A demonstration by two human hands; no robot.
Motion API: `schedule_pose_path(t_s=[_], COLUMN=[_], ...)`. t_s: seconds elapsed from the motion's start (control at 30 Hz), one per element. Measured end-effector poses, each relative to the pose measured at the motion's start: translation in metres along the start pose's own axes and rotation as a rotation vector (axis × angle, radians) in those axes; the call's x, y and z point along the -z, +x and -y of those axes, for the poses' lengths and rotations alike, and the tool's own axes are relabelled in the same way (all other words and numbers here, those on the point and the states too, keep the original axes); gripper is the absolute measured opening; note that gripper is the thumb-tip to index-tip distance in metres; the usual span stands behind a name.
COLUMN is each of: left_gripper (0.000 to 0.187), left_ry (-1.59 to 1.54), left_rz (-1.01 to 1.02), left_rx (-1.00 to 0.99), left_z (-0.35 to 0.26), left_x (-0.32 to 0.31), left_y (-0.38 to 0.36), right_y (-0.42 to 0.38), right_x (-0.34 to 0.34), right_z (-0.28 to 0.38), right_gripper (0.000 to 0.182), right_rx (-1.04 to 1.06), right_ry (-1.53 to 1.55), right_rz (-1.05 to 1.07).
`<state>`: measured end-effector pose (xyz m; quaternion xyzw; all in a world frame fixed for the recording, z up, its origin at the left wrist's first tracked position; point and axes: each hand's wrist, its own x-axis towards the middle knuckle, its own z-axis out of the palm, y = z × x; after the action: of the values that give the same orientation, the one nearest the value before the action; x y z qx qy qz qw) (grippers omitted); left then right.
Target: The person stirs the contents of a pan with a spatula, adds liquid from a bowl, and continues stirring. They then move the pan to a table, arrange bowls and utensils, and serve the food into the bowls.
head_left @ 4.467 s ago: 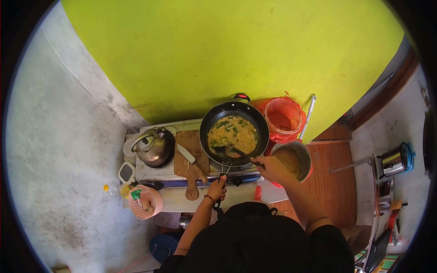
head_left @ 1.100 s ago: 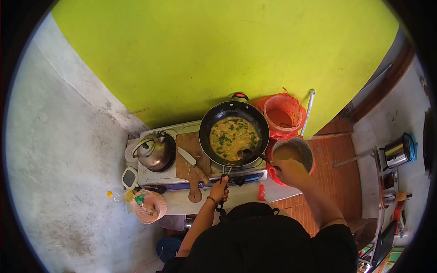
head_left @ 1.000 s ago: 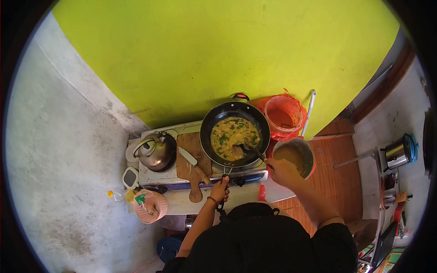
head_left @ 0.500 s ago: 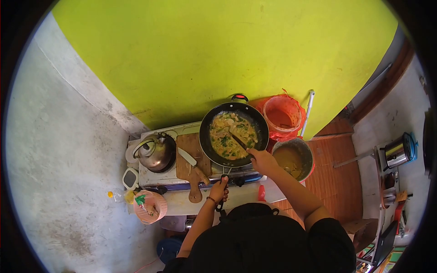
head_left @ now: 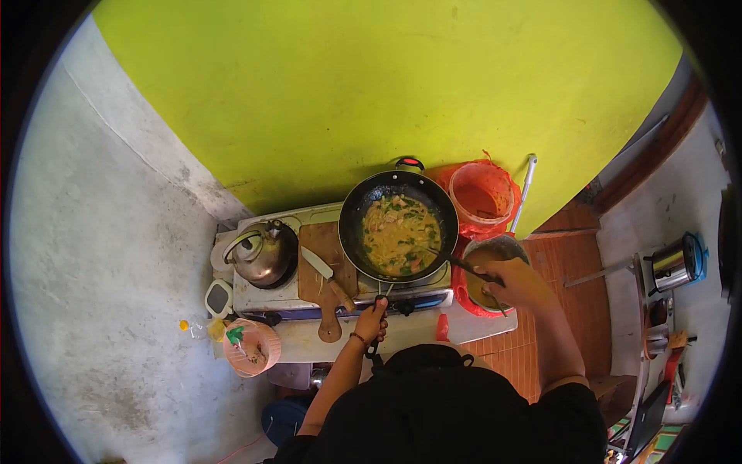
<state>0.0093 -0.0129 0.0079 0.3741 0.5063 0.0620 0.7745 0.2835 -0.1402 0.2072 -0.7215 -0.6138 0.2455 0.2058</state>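
The black wok [head_left: 357,226] sits open side up on the stove [head_left: 434,300], long handle toward the near edge, red-marked loop handle opposite. Yellowish food [head_left: 400,234] with green pieces covers its base. A dark spatula [head_left: 465,265] slants across the wok's right rim.

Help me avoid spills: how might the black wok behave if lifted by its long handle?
The wok would probably feel front-heavy: the left hand grips a handle jutting from one edge. Its wet-looking food may slosh, and its deep walls look stiff.
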Motion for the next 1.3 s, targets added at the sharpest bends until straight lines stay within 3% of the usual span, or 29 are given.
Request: schedule_pose_path(t_s=[0.1, 0.3, 0.6, 0.8, 0.87, 1.1, 1.3], left_gripper=[0.051, 0.053, 0.052, 0.052, 0.053, 0.053, 0.054], left_ry=[-0.002, 0.005, 0.006, 0.006, 0.010, 0.014, 0.007], left_rz=[0.019, 0.006, -0.003, 0.003, -0.001, 0.006, 0.011], left_rx=[0.010, 0.013, 0.008, 0.006, 0.006, 0.007, 0.007], left_z=[0.003, 0.002, 0.003, 0.002, 0.003, 0.001, 0.002], left_x=[0.002, 0.001, 0.001, 0.001, 0.002, 0.001, 0.001], left_y=[0.005, 0.003, 0.006, 0.005, 0.006, 0.004, 0.004], right_y=[-0.007, 0.011, 0.056, 0.089, 0.087, 0.041, 0.016], right_x=[0.006, -0.053, -0.121, -0.156, -0.159, -0.119, -0.062], right_z=[0.001, -0.012, -0.008, -0.028, -0.033, -0.025, -0.018], right_gripper=[0.036, 0.031, 0.038, 0.037, 0.038, 0.040, 0.030], right_rx=[-0.104, 0.013, -0.121, -0.097, -0.085, -0.044, -0.002], right_ry=[-0.123, -0.035, -0.062, -0.152, -0.156, -0.043, 0.058], right_rz=[0.075, -0.011, -0.119, -0.252, -0.211, -0.097, -0.046])
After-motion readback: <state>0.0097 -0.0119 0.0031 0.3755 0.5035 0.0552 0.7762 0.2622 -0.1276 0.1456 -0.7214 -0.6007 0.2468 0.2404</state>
